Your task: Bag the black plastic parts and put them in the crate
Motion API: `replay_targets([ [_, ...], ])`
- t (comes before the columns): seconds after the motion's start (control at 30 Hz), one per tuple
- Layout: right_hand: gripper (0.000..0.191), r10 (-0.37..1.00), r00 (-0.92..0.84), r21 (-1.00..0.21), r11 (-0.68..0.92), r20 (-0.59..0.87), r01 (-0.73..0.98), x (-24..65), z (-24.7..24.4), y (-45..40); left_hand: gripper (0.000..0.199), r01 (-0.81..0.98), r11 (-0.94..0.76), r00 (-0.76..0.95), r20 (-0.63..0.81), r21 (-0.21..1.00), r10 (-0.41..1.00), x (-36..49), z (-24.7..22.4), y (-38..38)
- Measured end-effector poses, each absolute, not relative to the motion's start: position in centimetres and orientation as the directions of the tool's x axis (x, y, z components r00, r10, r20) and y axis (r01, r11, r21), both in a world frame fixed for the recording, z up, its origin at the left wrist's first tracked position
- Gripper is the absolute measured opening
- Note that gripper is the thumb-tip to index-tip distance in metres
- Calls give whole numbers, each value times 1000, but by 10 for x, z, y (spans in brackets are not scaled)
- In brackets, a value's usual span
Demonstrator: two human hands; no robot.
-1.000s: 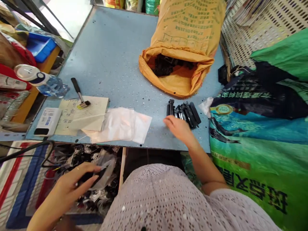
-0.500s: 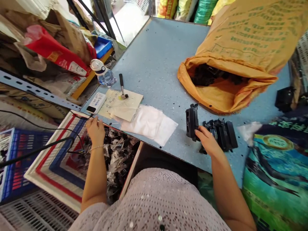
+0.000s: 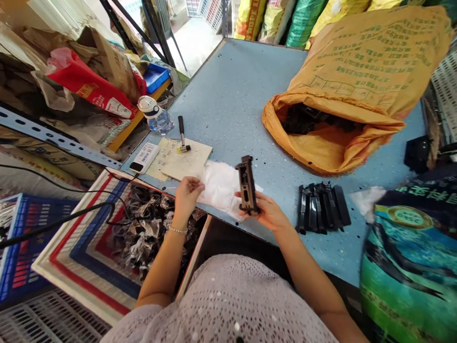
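My right hand (image 3: 269,209) is closed around a black plastic part (image 3: 247,186), a long slotted frame held up on end above the table's front edge. Behind it lies a stack of thin, whitish plastic bags (image 3: 221,183). At the left edge of that stack, my left hand (image 3: 188,197) has its thumb and fingers pinched together on the film of a bag. A row of several similar black parts (image 3: 323,207) lies on the table to the right. More dark parts (image 3: 303,119) show inside the mouth of an orange woven sack (image 3: 357,62).
A hammer (image 3: 182,131) rests on paper sheets (image 3: 193,155), with a white device (image 3: 145,157) and a water bottle (image 3: 157,116) beside them. Below the table's front left edge, a crate (image 3: 89,238) holds bagged dark pieces (image 3: 150,221). A blue-green sack (image 3: 410,267) stands at right.
My right hand has carried one black part leftward from the row to over the plastic bags. My left hand has moved right, from the crate's edge to the bags.
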State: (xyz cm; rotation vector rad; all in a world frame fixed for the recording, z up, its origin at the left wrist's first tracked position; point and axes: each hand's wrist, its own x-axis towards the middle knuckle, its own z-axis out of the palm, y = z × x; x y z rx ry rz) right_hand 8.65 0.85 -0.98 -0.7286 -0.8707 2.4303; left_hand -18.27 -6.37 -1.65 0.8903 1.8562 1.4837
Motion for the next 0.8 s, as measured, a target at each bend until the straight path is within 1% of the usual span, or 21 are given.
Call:
replay_targets([
  [0.1,34,455,-832,-622,-762,-316,-181,45,-18,9,37,106,146,-583,-57,984,810,-150,-24,-58],
  [0.17,26,418,-840,-589,-794,-344,-154,28,-26,13,39,40,120,-568,-77,992,819,-146,-27,-57],
  [0.27,22,469,-800,-570,-797,-375,-200,27,-34,20,37,-135,45,-577,-115,990,808,-160,-25,-61],
  [0.3,23,492,-782,-573,-790,-381,-218,31,-35,22,37,-159,22,-594,-113,987,796,-166,-24,-63],
  [0.33,24,509,-770,-579,-783,-385,-228,35,-35,23,36,-145,7,-611,-95,989,786,-171,-24,-65],
  [0.4,25,509,-771,-595,-774,-382,-217,40,-33,22,33,-30,20,-606,-35,999,795,-173,-25,-65],
  [0.43,26,493,-785,-600,-774,-374,-201,40,-32,20,31,42,47,-577,-14,998,817,-171,-26,-65],
  [0.5,29,450,-819,-604,-779,-357,-165,34,-30,18,26,143,118,-491,-33,983,870,-164,-30,-62],
  [0.57,29,435,-823,-603,-784,-365,-147,27,-31,17,23,168,173,-456,-79,970,887,-159,-31,-60],
  [0.63,28,468,-786,-612,-777,-403,-149,24,-33,18,24,201,203,-505,-77,958,860,-162,-28,-62],
  [0.67,28,495,-758,-630,-762,-424,-146,26,-34,19,23,258,214,-536,-45,942,843,-167,-25,-64],
  [0.73,28,579,-696,-709,-691,-425,-142,35,-33,19,18,453,220,-533,65,864,844,-177,-18,-68],
  [0.77,29,621,-675,-760,-636,-398,-136,41,-31,18,17,554,209,-492,115,806,863,-182,-14,-70],
  [0.8,29,642,-677,-807,-578,-359,-120,47,-28,16,21,631,189,-438,144,752,887,-186,-11,-71],
])
